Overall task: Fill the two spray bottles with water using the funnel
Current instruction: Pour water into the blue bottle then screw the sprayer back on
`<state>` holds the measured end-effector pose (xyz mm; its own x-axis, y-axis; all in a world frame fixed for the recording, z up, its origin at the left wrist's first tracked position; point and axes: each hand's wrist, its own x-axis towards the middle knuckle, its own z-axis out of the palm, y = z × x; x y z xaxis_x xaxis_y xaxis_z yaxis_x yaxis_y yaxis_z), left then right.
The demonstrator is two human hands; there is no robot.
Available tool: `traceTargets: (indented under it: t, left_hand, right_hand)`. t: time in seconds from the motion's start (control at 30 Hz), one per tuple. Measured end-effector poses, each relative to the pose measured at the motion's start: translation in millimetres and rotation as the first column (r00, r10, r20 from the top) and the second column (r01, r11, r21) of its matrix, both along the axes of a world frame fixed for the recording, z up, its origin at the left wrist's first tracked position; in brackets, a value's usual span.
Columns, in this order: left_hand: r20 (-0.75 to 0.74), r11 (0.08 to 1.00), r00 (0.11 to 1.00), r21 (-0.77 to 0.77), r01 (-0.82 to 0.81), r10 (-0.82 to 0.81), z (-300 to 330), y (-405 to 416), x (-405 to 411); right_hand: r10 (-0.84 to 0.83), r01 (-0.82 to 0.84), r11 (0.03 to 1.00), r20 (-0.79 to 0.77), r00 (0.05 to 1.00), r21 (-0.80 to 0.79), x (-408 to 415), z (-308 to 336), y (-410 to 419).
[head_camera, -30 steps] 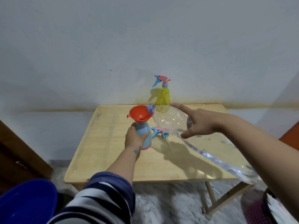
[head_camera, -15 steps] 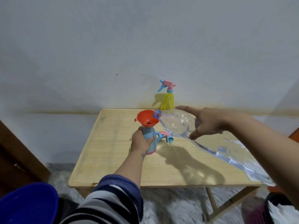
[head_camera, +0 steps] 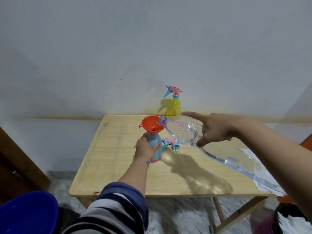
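Left hand (head_camera: 146,150) grips the blue spray bottle (head_camera: 154,146). Right hand (head_camera: 214,129) grips the tilted clear bottle (head_camera: 184,130), mouth over the funnel (head_camera: 152,126); bottle base hidden behind forearm.

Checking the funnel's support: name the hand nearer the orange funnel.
Left. The left hand grips the blue spray bottle just beneath the funnel; the right hand holds the clear bottle farther right.

- The clear bottle (head_camera: 182,132) is thin, glossy, crinkled plastic.
- The orange funnel (head_camera: 152,126) is smooth plastic.
- The table (head_camera: 118,157) is pale, matt, grained wood.
- The sleeve (head_camera: 118,208) is soft striped cloth.
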<state>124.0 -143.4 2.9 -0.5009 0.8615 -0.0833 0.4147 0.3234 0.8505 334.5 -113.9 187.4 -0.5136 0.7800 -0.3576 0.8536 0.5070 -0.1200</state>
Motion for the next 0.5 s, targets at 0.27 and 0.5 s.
traceTargets:
  t: [0.27,0.5]
  left_hand:
    - [-0.013,1.000,1.000,-0.002,-0.005,0.005,1.7,0.0,1.7]
    - [-0.011,1.000,1.000,-0.007,-0.006,0.006,3.4,-0.3,2.2]
  right_hand:
    - [0.003,-0.003,1.000,0.010,1.000,-0.004,1.8,1.0,-1.0]
    - [-0.015,0.015,1.000,0.032,0.999,-0.009,2.4,6.6,-6.0]
